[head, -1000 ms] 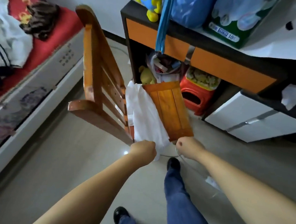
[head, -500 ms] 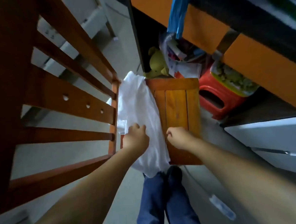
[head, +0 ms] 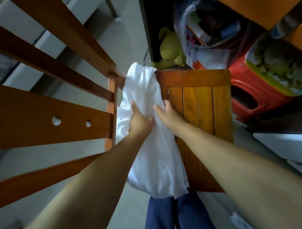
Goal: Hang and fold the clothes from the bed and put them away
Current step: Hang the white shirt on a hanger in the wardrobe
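Note:
A white garment point(head: 154, 150) lies crumpled along the left side of a wooden chair seat point(head: 205, 114), its lower end hanging over the front edge. My left hand point(head: 140, 120) grips a fold of the cloth near its middle. My right hand point(head: 168, 113) lies on the cloth just to the right, fingers curled into the fabric at the seat's left edge. The two hands are nearly touching.
The chair's slatted wooden back point(head: 44, 111) fills the left. Under the desk point(head: 256, 1) sit a green plush toy point(head: 170, 50), a plastic bag of items point(head: 205, 30) and a red stool point(head: 249, 96). A white drawer unit point(head: 291, 145) stands at right. My legs point(head: 173, 218) are below.
Both hands have moved up the white garment and closer together, and they now gather its fabric. The view has dropped closer to the chair seat.

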